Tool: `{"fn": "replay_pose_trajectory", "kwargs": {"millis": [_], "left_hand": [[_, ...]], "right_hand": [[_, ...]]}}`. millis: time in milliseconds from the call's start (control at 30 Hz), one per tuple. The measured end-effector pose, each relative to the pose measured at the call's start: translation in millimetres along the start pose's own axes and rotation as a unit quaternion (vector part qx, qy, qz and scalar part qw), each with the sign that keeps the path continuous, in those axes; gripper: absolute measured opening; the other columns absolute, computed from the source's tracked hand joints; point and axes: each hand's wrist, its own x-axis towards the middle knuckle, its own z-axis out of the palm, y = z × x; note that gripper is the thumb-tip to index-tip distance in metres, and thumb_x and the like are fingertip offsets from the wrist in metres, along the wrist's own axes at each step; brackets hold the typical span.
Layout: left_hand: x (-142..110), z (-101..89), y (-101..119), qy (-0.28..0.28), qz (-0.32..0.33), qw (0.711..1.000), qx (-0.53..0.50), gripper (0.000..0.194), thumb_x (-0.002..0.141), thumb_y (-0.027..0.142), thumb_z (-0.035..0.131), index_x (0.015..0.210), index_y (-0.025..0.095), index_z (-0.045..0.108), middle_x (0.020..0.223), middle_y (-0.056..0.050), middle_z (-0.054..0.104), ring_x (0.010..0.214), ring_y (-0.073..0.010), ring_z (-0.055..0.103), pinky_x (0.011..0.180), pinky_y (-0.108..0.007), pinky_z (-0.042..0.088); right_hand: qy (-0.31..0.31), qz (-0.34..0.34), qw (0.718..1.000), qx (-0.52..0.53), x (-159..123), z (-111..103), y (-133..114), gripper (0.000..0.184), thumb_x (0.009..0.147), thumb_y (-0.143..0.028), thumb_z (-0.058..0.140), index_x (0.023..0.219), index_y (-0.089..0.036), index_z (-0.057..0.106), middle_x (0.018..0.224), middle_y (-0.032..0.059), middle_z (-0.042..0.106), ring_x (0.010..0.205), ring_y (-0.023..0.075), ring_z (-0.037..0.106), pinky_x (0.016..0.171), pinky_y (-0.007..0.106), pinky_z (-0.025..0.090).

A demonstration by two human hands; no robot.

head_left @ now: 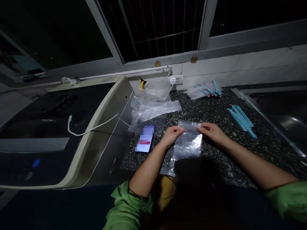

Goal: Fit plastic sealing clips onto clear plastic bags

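A clear plastic zip bag (188, 143) lies on the dark speckled counter in front of me, its zip edge towards the wall. My left hand (172, 134) pinches its upper left side between thumb and fingers. At the upper right corner, my right hand (212, 131) grips the bag the same way. The bag looks flat, and shadow covers its near end. Left of my left hand lies a phone (149, 135) with its screen lit. Several light-blue flat strips (241, 119) rest in a small pile to the right of my right hand.
Behind the phone is a heap of clear plastic bags (155, 108). Another clear bag with blue and pink pieces (208, 89) lies by the wall. A washing machine (96, 127) stands left, a white cable (93, 128) across it. A sink (283, 111) borders the right; a wall socket (177, 79) sits behind.
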Motion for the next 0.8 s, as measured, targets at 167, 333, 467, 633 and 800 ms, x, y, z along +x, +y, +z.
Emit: {"fn": "replay_pose_trajectory", "kwargs": {"millis": [167, 333, 467, 633, 800], "left_hand": [[-3, 4.5, 2, -0.02, -0.02, 1.0, 0.0, 0.044, 0.047, 0.051, 0.077, 0.067, 0.013, 0.068, 0.06, 0.0, 0.061, 0.057, -0.0105, 0.049, 0.06, -0.024, 0.036], [-2, 2.6, 5, 0.016, 0.02, 0.999, -0.03, 0.041, 0.052, 0.05, 0.074, 0.067, 0.014, 0.065, 0.059, 0.003, 0.056, 0.056, -0.0082, 0.045, 0.059, -0.022, 0.034], [0, 2.3, 5, 0.066, 0.041, 0.997, -0.03, 0.034, 0.053, 0.045, 0.074, 0.062, 0.014, 0.062, 0.056, 0.004, 0.054, 0.055, -0.0075, 0.043, 0.059, -0.021, 0.033], [1, 8.4, 3, 0.048, 0.036, 0.998, -0.012, 0.029, 0.054, 0.04, 0.075, 0.063, 0.015, 0.063, 0.059, 0.003, 0.058, 0.057, -0.0092, 0.047, 0.06, -0.022, 0.036], [1, 12.7, 3, 0.036, 0.053, 0.998, 0.006, 0.031, 0.051, 0.041, 0.076, 0.063, 0.015, 0.063, 0.06, 0.002, 0.06, 0.058, -0.0098, 0.048, 0.059, -0.022, 0.037]], "right_hand": [[0.011, -0.005, 1.0, -0.005, 1, 0, 2, 0.05, 0.049, -0.066, 0.069, 0.059, -0.017, 0.06, 0.057, 0.0004, 0.057, 0.055, 0.0122, 0.048, 0.056, 0.026, 0.037], [0.016, -0.011, 1.0, -0.024, 1, 1, 4, 0.05, 0.049, -0.066, 0.068, 0.06, -0.017, 0.06, 0.056, 0.0002, 0.056, 0.054, 0.0119, 0.046, 0.054, 0.026, 0.035], [-0.002, -0.009, 0.999, -0.047, 1, 4, 6, 0.049, 0.051, -0.064, 0.068, 0.061, -0.017, 0.06, 0.054, -0.0009, 0.053, 0.052, 0.0106, 0.043, 0.052, 0.025, 0.032], [-0.02, -0.005, 0.998, -0.051, 3, 10, 4, 0.047, 0.056, -0.063, 0.064, 0.065, -0.016, 0.061, 0.057, -0.0001, 0.055, 0.053, 0.0108, 0.044, 0.051, 0.024, 0.033], [-0.007, -0.007, 0.999, -0.053, 5, 14, 3, 0.044, 0.055, -0.059, 0.064, 0.063, -0.016, 0.06, 0.055, -0.0005, 0.054, 0.052, 0.0104, 0.043, 0.05, 0.024, 0.032]]}}
